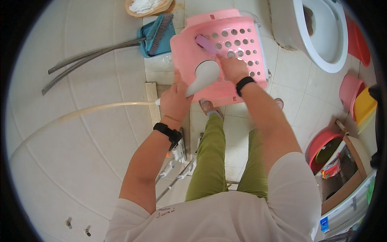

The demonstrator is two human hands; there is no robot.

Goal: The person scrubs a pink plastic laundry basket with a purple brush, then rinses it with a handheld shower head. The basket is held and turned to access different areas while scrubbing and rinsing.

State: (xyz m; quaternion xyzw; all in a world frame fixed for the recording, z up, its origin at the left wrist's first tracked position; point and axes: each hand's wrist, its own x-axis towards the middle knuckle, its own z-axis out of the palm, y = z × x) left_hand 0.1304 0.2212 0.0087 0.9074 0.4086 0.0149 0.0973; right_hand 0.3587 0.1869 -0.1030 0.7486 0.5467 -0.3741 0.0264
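A white handheld shower head [208, 72] is gripped by its handle in my left hand [175, 99], its back turned up towards me. From the handle a cream hose [105, 105] runs off to the left. My right hand [234, 69] is closed around one end of a purple object [207, 44], perhaps a scrubbing brush, which is slightly blurred. Below both hands is a wet, glossy pink plastic piece [187, 54] with rows of round holes. The purple object lies over its surface, and whether the two touch I cannot tell. Part of a whitish plastic item [262, 45] shows behind its right edge.
A blue dustpan [143, 48] with a broom [160, 34] leans at the upper left, near a waste bin [133, 12]. At the upper right stands a white toilet [328, 39]. Pink basins [349, 87] and a cabinet [356, 175] line the right side. White tiles [287, 66] cover the floor.
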